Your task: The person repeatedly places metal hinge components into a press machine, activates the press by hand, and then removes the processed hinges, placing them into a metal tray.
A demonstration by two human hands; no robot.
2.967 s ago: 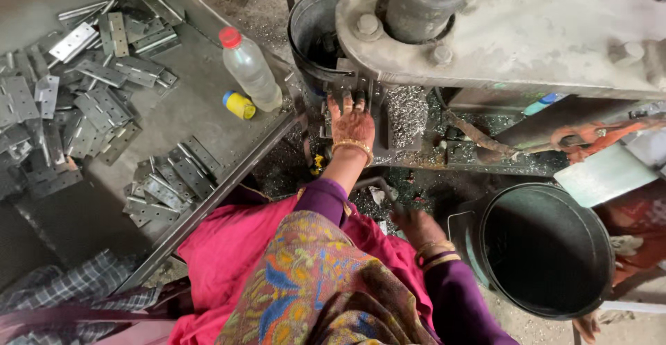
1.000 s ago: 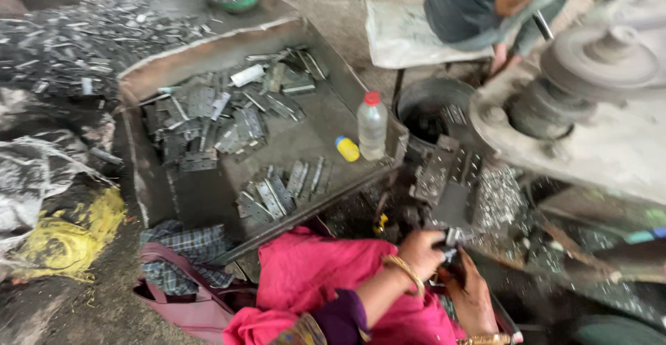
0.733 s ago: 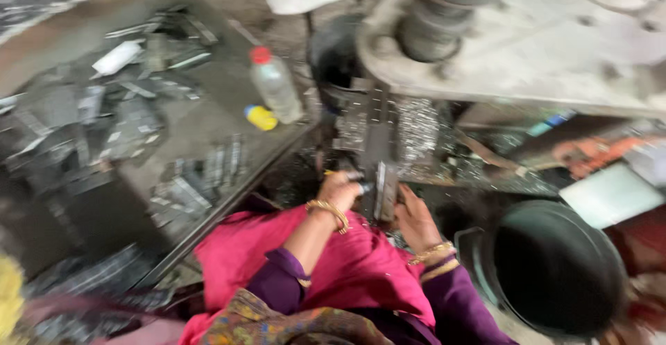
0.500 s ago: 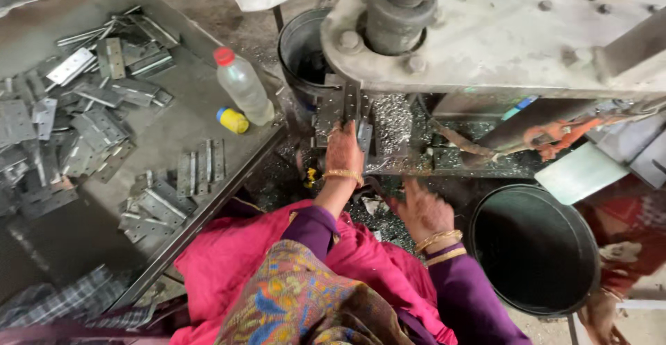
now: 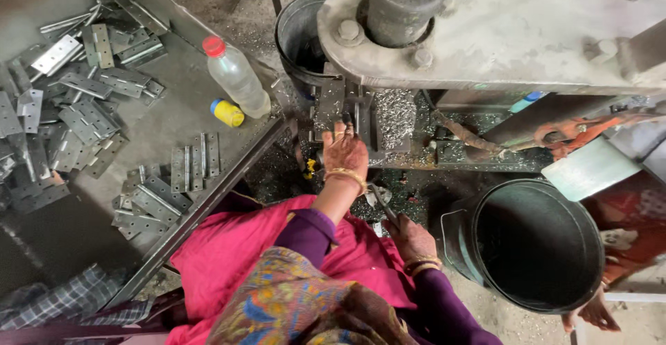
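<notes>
Camera has steadied since half a second ago, and the left hand (image 5: 345, 152) has slid a bit further up onto the die plate (image 5: 340, 109) under the press (image 5: 499, 26).

Left hand lies flat, fingers spread narrow, pressing on the plate at frame centre; can't tell if there's a piece under the fingertips. The plate's long axis runs up-down in the frame, straight ahead of that hand, so the left is clearly the nearer one. Right hand (image 5: 409, 237) sits lower, right of centre, closed around a thin metal rod (image 5: 383, 206) that slants up-left toward the plate. Metal chips litter the press bed. Left of frame: a tray (image 5: 180, 95) with hinges (image 5: 76, 116), a bottle (image 5: 237, 78) and a small yellow jar (image 5: 227, 113). Dark bucket (image 5: 534, 244) lower right, tight quarters all round.
</notes>
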